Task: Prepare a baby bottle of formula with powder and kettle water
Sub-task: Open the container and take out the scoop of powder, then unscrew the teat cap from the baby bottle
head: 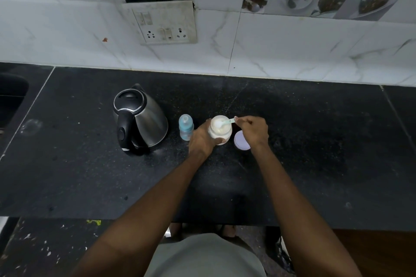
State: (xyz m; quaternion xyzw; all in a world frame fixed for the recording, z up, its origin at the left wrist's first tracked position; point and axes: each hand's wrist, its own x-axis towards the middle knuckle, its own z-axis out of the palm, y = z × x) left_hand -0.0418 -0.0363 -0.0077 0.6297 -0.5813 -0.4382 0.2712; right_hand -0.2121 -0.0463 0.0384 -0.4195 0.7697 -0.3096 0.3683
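An open jar of white formula powder [219, 129] stands on the black counter [315, 141]. My left hand [202, 138] grips the jar's left side. My right hand [253, 129] pinches the handle of a pale green scoop [226, 122], whose bowl sits inside the jar's mouth on the powder. A small baby bottle [186, 127] with a blue collar and clear cap stands upright just left of the jar. A steel kettle [140, 119] with a black lid and handle stands further left.
The jar's pale purple lid [240, 140] lies on the counter right of the jar, partly under my right wrist. A sink [11, 101] is at the far left. A tiled wall with a socket plate [165, 22] runs behind the counter.
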